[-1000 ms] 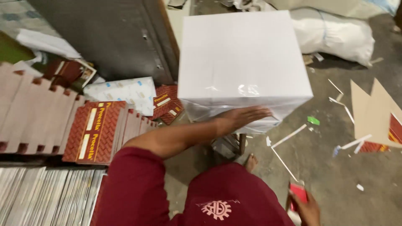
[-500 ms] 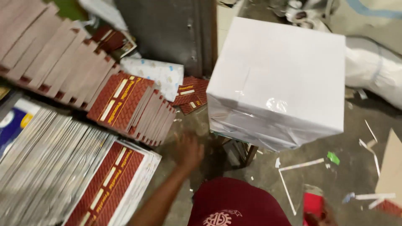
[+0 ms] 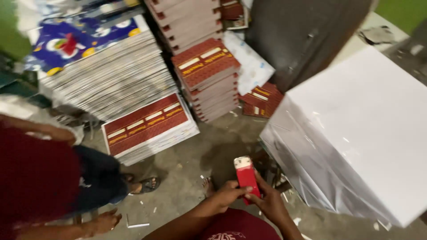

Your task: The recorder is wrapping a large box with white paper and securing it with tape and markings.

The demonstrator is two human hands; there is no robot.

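Low in the middle of the head view, both my hands meet on a small red box (image 3: 247, 178) with a white top end. My left hand (image 3: 229, 195) grips its lower left side, and my right hand (image 3: 269, 202) holds its lower right side. Just to the right stands a big white block (image 3: 369, 129) wrapped in clear film. The red box is upright and close to the block's near corner.
A stack of red printed sheets (image 3: 149, 124) lies on the concrete floor. Behind it are folded red cartons (image 3: 207, 66) and a pile of blue printed sheets (image 3: 89, 40). A dark cabinet (image 3: 302, 35) stands at the back. Another person in maroon crouches at left, hand (image 3: 104, 220) and sandalled foot (image 3: 147, 184) on the floor.
The view has swung left toward the stacks. My left hand has pulled back from the floor by the stacks and joined my right hand on the small red box.
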